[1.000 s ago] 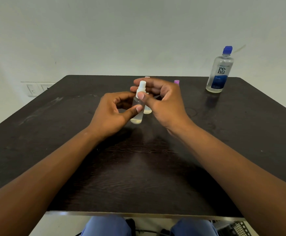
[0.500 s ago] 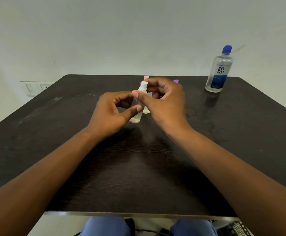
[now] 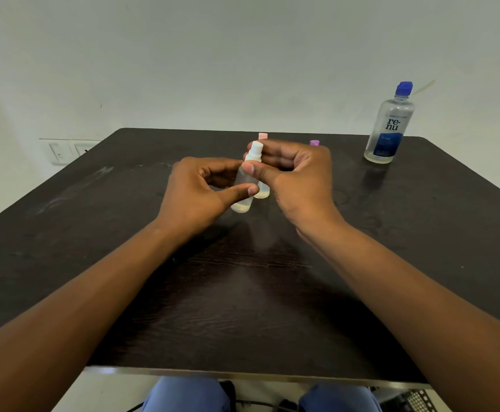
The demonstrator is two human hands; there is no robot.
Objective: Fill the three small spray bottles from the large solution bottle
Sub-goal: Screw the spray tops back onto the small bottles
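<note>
My left hand [image 3: 195, 197] holds a small bottle [image 3: 244, 185] above the bench [image 3: 94, 233], tilted, with a little clear liquid at its bottom. My right hand [image 3: 296, 179] pinches its white top [image 3: 254, 151]. Behind are a pink-capped bottle [image 3: 262, 190] and a purple cap [image 3: 314, 142], and the big bottle [image 3: 388, 126], blue cap on, stands far right, holding little liquid.

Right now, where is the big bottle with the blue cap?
The big bottle stands upright near the far right corner of the dark table, well away from both hands and to the right of the small purple-capped bottle.
</note>
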